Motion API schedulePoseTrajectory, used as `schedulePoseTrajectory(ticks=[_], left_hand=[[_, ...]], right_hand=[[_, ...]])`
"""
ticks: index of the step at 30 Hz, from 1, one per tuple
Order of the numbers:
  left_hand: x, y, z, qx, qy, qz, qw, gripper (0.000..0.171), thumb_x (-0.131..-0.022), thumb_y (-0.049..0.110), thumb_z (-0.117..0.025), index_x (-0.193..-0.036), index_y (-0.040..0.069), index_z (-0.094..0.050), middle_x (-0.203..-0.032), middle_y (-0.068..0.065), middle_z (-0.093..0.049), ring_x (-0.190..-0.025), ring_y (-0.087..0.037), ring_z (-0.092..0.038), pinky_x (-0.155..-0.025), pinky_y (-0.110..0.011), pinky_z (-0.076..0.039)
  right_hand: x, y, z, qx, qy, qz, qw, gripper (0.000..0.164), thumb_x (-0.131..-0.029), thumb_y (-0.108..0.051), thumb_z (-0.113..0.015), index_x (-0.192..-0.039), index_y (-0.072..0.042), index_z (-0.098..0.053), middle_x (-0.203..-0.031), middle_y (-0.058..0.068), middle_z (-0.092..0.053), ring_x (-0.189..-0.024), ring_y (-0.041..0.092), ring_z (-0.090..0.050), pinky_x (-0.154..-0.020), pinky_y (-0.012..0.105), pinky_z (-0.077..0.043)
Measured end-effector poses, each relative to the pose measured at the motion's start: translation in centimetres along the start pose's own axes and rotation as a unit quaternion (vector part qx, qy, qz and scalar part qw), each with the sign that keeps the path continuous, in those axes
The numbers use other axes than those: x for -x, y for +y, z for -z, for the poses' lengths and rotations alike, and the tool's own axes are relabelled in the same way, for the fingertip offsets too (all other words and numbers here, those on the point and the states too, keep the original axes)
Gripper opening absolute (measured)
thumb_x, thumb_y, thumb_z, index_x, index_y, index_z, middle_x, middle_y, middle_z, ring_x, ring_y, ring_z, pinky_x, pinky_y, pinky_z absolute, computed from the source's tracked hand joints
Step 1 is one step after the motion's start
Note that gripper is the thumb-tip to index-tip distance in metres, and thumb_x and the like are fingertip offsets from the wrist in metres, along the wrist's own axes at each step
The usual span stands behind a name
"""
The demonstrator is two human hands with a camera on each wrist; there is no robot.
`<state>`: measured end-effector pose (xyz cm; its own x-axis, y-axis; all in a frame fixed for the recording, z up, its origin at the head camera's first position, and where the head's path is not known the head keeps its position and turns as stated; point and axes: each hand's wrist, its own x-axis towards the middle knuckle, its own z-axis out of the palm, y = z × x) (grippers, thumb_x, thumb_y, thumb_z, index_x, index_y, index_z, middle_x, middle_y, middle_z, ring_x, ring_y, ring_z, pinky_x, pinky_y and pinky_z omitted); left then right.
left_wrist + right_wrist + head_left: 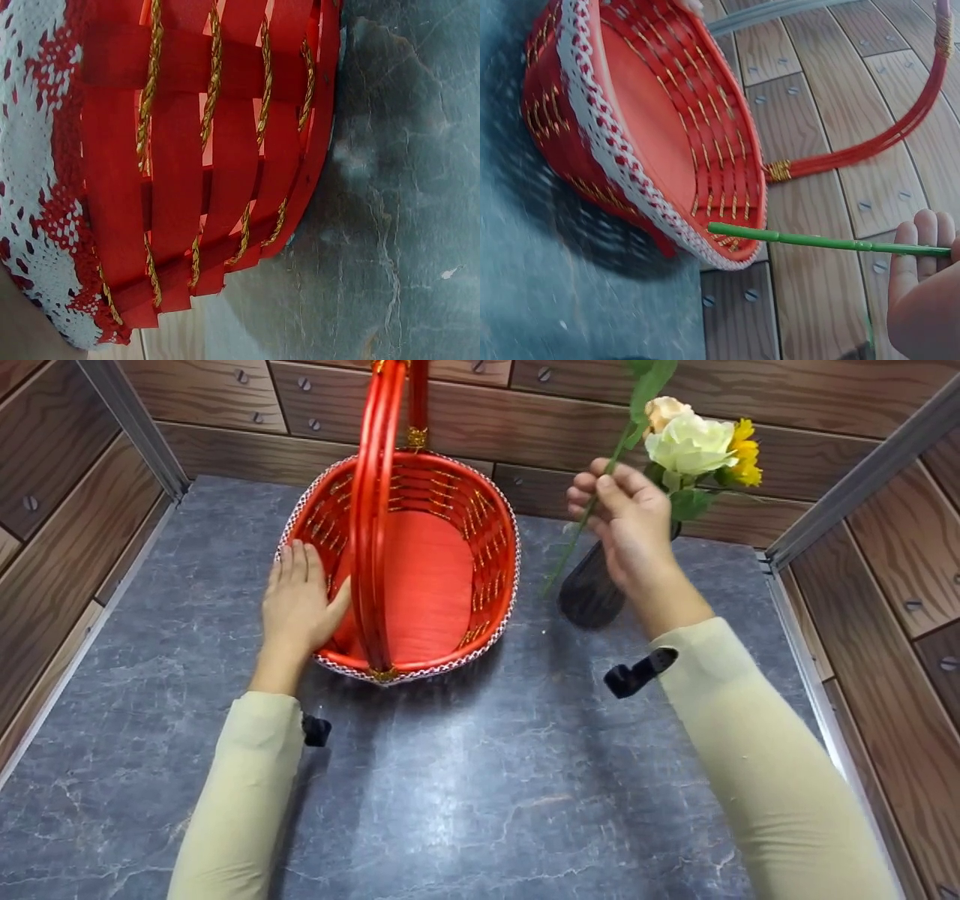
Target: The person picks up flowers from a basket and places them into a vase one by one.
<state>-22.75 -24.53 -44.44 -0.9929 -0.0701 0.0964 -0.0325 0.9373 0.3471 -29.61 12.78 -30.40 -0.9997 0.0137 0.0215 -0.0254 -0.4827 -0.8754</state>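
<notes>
A red woven basket (427, 585) with a tall arched handle and white lace trim stands on the grey table. My left hand (296, 600) rests on its left rim, fingers extended and thumb spread toward the inside. The basket's outer side (176, 150) fills much of the left wrist view. My right hand (630, 514) pinches a green flower stem (574, 544) between thumb and fingers; its leaves rise past the top edge, and its bloom is out of view. In the right wrist view the stem's lower end (742, 231) overlaps the basket's rim.
Behind my right hand stands a dark vase (592, 592), partly hidden, with a pale rose (690, 442), a peach bloom (666, 412) and a yellow flower (742, 454). Wood-pattern panels (562, 435) wall the table's back and sides, with metal posts (127, 420) at the corners.
</notes>
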Motion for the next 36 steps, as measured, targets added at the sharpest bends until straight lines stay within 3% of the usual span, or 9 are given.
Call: schedulePoseTrajectory(ticks=[12,36], left_hand=[[0.0,0.0,0.2,-0.001,-0.008,0.001,1.0,0.084,-0.102,0.055,-0.028,-0.156,-0.008,-0.012,-0.164,-0.028,-0.007,-0.153,-0.041,-0.001,-0.125,-0.049,0.0],[0.0,0.1,0.2,0.001,-0.002,-0.002,1.0,0.083,-0.102,0.053,-0.03,-0.155,-0.01,-0.014,-0.163,-0.029,-0.009,-0.153,-0.042,-0.004,-0.125,-0.05,-0.002]], right_hand=[[-0.7,-4.1,1.7,-0.024,0.017,0.031,0.999,0.018,-0.096,0.0,-0.058,-0.113,0.006,-0.06,-0.096,0.019,-0.07,-0.084,0.028,-0.069,-0.083,0.038,-0.06],[-2.5,-8.1,4.2,-0.068,0.044,0.047,0.996,0.018,-0.096,0.001,-0.056,-0.113,0.004,-0.059,-0.092,0.019,-0.068,-0.081,0.029,-0.067,-0.071,0.035,-0.059]])
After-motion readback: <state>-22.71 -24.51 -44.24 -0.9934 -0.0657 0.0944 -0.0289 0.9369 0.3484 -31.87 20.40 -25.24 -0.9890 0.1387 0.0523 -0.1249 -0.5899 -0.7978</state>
